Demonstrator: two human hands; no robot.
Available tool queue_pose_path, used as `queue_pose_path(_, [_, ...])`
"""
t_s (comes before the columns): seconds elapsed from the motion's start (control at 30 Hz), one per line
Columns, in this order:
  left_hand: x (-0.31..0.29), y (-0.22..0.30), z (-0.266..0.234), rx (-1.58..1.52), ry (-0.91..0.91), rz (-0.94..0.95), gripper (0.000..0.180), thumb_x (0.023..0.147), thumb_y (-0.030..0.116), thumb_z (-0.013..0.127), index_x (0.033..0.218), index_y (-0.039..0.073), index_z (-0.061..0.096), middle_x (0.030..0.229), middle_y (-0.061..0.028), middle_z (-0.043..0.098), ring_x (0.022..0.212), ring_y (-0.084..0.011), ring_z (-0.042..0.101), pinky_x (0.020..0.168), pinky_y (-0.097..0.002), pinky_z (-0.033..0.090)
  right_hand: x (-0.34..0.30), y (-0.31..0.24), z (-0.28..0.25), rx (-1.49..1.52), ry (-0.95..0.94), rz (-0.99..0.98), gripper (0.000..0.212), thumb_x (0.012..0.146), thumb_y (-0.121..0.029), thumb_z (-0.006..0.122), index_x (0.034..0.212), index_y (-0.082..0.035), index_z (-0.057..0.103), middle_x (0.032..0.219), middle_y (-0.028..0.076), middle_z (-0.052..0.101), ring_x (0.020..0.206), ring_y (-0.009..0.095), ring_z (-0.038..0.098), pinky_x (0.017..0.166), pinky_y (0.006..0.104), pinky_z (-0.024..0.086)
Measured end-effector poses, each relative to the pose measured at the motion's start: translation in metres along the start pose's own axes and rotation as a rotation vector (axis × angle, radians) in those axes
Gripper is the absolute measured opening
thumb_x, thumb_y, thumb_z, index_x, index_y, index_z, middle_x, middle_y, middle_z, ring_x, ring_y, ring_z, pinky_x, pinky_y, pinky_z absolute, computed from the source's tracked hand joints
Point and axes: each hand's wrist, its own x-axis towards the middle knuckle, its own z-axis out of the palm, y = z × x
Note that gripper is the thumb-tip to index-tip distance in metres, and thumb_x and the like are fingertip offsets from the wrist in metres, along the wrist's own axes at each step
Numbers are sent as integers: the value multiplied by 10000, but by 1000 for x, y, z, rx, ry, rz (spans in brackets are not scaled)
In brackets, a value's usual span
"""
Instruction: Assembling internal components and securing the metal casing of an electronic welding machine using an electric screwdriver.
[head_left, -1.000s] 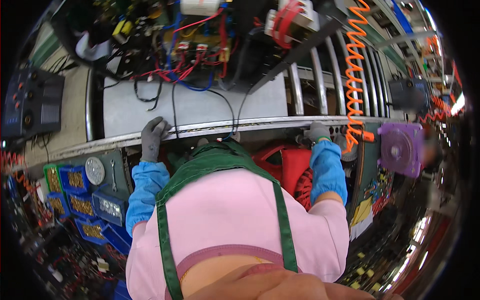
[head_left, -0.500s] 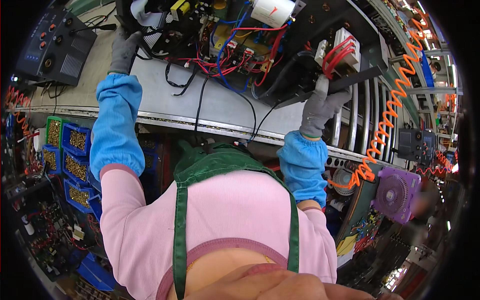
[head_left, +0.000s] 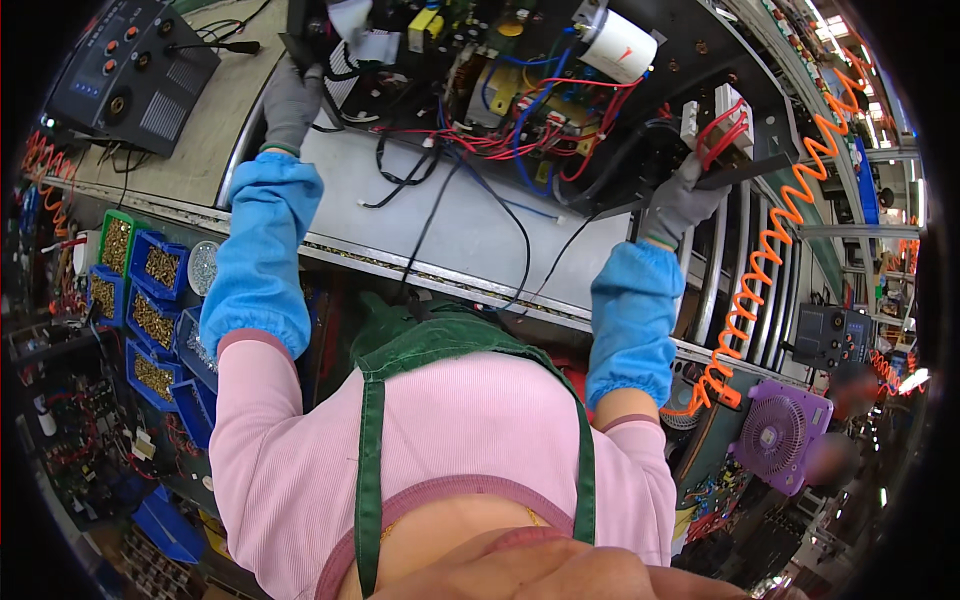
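Observation:
An open black metal chassis (head_left: 745,95) lies on the bench before me, full of circuit boards, red and blue wires and a white cylinder (head_left: 618,47), probably a capacitor. My left hand (head_left: 292,105), in a grey glove, is closed on the chassis's left end panel. At the opposite end, my gloved right hand (head_left: 683,205) grips the edge of the other panel (head_left: 745,172), below a white block (head_left: 735,115) with red leads. Parts of the fingers on both hands are hidden. Loose black cables (head_left: 432,205) hang from the near side over the bench edge.
A dark machine with knobs (head_left: 130,80) stands at the far left. Blue bins (head_left: 150,325) of brass fittings sit below it. To the right are metal rollers (head_left: 745,260), a coiled orange air hose (head_left: 755,280) and a purple fan (head_left: 783,437).
The chassis has shifted to the right, and both hands have moved along with it, still holding its ends. The whole view has also shifted somewhat.

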Motion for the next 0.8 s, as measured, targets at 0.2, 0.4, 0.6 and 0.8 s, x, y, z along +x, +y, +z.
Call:
queue_pose_path(0.2, [-16, 50, 9, 179, -68, -166, 403, 864, 370, 502, 1087, 37, 458, 951, -218, 631, 887, -400, 606, 776, -472, 477, 41, 24, 4, -262, -105, 78, 734, 808, -566, 546, 1242, 12, 420, 1040, 225, 595, 1023, 385, 552, 871, 399, 427])
queue_pose_path(0.4, [-20, 44, 17, 43, -145, -158, 456, 875, 390, 496, 1145, 23, 478, 1013, -208, 626, 937, -376, 605, 817, -439, 476, 7, 33, -31, -376, -355, 173, 662, 847, -417, 573, 1295, 34, 389, 1163, 204, 561, 1050, 276, 557, 892, 368, 416])
queue_pose_path(0.6, [-124, -3, 22, -265, 31, -196, 400, 882, 249, 539, 1203, 14, 494, 1154, -172, 579, 1071, -279, 562, 923, -359, 433, -106, 18, -69, -618, -821, 615, 631, 847, -454, 526, 1245, 33, 472, 1142, 236, 569, 1070, 342, 549, 917, 362, 413])
queue_pose_path(0.8, [-241, -14, 89, -215, -244, -62, 358, 813, 176, 532, 1147, 47, 543, 1104, -167, 565, 982, -321, 569, 873, -406, 457, -166, 41, -109, -623, -940, 636, 557, 852, -340, 551, 1175, 110, 496, 1115, 265, 573, 1037, 326, 564, 889, 353, 430])
